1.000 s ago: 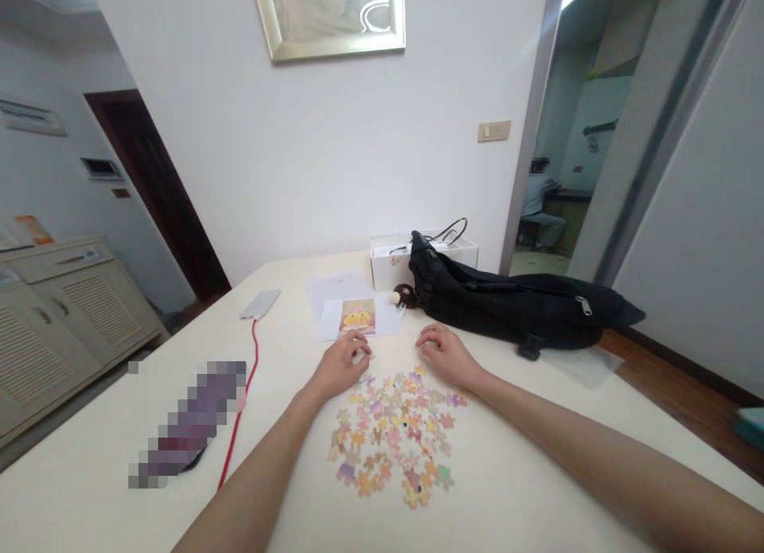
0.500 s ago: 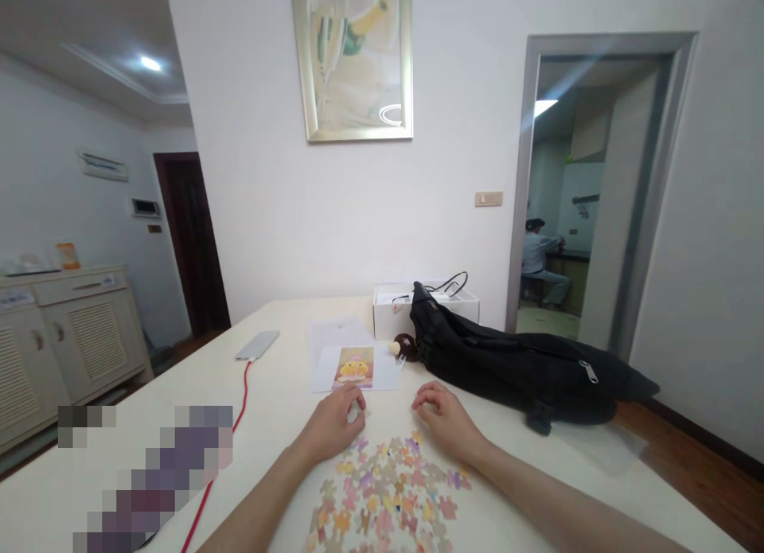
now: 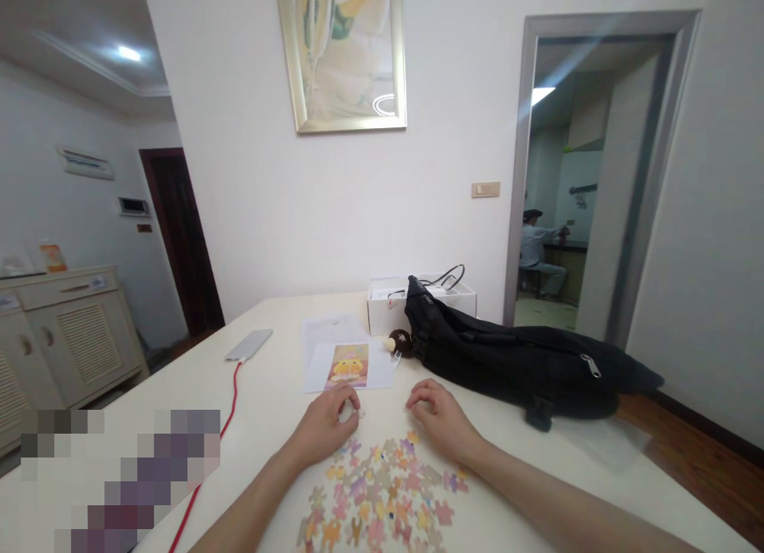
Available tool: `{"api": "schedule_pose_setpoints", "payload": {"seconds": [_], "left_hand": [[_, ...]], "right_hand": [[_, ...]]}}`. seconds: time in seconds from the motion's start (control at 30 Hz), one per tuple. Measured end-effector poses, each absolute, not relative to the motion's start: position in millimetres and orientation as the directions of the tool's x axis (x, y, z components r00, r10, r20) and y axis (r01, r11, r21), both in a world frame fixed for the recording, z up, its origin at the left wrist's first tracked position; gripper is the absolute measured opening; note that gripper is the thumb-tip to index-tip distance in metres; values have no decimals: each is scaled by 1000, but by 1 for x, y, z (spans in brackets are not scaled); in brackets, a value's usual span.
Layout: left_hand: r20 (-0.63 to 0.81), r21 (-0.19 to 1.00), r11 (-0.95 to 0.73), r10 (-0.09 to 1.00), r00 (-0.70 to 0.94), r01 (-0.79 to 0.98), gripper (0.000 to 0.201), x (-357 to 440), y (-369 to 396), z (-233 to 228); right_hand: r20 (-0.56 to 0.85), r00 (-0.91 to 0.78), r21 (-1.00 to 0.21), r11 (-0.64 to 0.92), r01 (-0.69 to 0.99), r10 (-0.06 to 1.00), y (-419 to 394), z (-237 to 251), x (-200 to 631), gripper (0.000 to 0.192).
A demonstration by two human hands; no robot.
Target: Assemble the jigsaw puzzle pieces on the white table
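Jigsaw puzzle pieces (image 3: 382,489) in pastel pink, yellow, orange, grey and purple lie loose on the white table, spread between my forearms. My left hand (image 3: 328,422) rests at the upper left of the pieces, fingers loosely bent and thumb apart from them; a small pale shape shows by the thumb, too unclear to name. Across from it, my right hand (image 3: 440,419) lies at the pile's upper right with loosely curled fingers, and nothing shows in it. Beyond both hands is a printed picture of a yellow cartoon figure (image 3: 349,365) on white paper.
A black bag (image 3: 507,362) lies along the right, by a white box (image 3: 387,318) and a small brown round object (image 3: 401,343). On the left, a grey power bank or phone (image 3: 249,345) trails a red cable (image 3: 235,390). A person (image 3: 537,247) sits beyond the doorway.
The camera view has shifted slightly, moving the wall picture up and left in view. Both hands keep nearly the same pose beside the pieces. The seated person's arm is more outstretched.
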State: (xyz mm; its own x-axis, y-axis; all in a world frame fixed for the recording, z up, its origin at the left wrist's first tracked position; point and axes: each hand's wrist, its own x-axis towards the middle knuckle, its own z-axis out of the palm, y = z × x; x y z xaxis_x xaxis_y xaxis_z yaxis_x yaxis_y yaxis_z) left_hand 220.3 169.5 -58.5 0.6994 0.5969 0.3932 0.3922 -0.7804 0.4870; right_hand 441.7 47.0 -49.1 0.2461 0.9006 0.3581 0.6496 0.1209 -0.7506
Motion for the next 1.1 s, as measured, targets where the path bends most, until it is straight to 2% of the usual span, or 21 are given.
{"api": "schedule_pose_setpoints", "payload": {"seconds": [0.13,0.4,0.67,0.83,1.1], "left_hand": [[355,555,-718,661,662,419,15,221,175,-60],[289,738,-588,718,634,330,22,222,174,-53],[254,802,-514,754,606,304,23,223,174,-52],[187,891,-393,775,604,228,26,225,176,-53],[235,835,-477,759,608,273,23,223,179,-57]], "right_hand": [[334,249,-752,98,652,909,46,-46,441,21],[332,245,-753,100,650,911,45,-46,441,22],[339,235,-761,118,638,911,46,-46,443,21],[338,223,-759,124,640,914,47,-46,444,21],[340,214,-760,133,637,916,46,-43,442,21]]}}
